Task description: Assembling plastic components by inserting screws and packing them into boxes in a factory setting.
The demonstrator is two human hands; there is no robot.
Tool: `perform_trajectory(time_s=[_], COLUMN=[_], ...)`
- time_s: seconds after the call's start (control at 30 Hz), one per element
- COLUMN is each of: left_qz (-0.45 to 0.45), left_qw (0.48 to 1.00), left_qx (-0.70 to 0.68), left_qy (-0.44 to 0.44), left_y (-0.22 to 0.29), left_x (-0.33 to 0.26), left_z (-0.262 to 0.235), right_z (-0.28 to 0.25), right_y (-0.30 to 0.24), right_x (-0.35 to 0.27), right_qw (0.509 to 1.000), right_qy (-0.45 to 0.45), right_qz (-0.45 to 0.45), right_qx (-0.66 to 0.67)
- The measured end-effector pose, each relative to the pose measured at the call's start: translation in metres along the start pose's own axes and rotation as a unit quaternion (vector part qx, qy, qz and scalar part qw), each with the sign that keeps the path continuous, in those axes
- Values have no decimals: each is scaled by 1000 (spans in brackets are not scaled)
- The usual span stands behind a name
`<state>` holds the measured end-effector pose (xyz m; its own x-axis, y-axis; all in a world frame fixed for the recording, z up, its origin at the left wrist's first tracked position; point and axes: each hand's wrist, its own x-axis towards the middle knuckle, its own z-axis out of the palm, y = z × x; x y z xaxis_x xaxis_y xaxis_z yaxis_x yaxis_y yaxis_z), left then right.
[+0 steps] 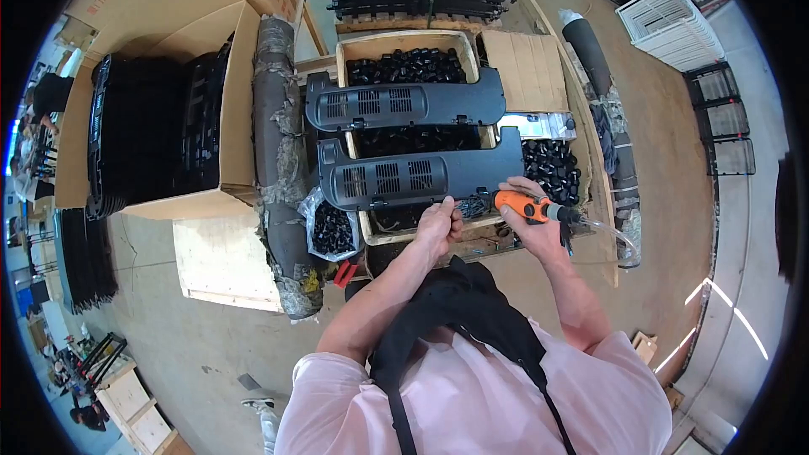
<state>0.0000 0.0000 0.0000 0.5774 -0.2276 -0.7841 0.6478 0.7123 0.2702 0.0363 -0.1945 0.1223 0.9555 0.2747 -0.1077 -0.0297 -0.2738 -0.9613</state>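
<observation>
My right hand [542, 236] is wrapped round an orange pneumatic screwdriver [516, 201] with a clear hose [622, 236] trailing from its back end. The driver's tip points left, toward a small heap of metal screws [476, 205]. Beside that heap, at the near edge of a black plastic panel [472, 170], my left hand [438, 227] is closed in a pinch; whatever lies between its fingers is too small to make out. Another black plastic panel [447, 101] with slotted vents lies just beyond the nearer one. Both rest across wooden-sided bins [344, 59].
Small black parts fill the bins, a plastic bag [333, 232] at left and a pile [552, 170] at right. Padded rolls [278, 118] flank the bench. A cardboard box [240, 109] of black panels stands left; flat cardboard [527, 72] lies at the back right.
</observation>
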Motion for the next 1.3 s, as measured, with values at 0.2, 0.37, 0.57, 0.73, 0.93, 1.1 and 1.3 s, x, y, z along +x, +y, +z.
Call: perform_trajectory(time_s=[0.2,0.37,0.57,0.73,0.93,1.1,1.3], left_qz=[-5,6,27,49,67,56,73], left_qw=[999,999,999,998,996,997,995], left_qx=[-12,-14,-3,11,28,52,-27], left_qy=[37,30,40,37,42,19,-63], left_y=[0,-2,-3,-4,-17,-9,8], left_x=[1,4,-1,-1,19,-2,-56], left_z=[3,3,11,23,14,10,-25], right_z=[9,7,5,-1,1,10,22], right_y=[-26,-20,-49,-52,-59,-68,-58], right_x=[11,18,30,37,44,43,39], right_qw=[991,989,976,974,982,990,995], right_qy=[-39,-55,-98,-126,-95,-122,-98], right_qz=[-4,-23,-45,-61,-51,-46,-26], right_qx=[-129,-136,-189,-180,-157,-60,15])
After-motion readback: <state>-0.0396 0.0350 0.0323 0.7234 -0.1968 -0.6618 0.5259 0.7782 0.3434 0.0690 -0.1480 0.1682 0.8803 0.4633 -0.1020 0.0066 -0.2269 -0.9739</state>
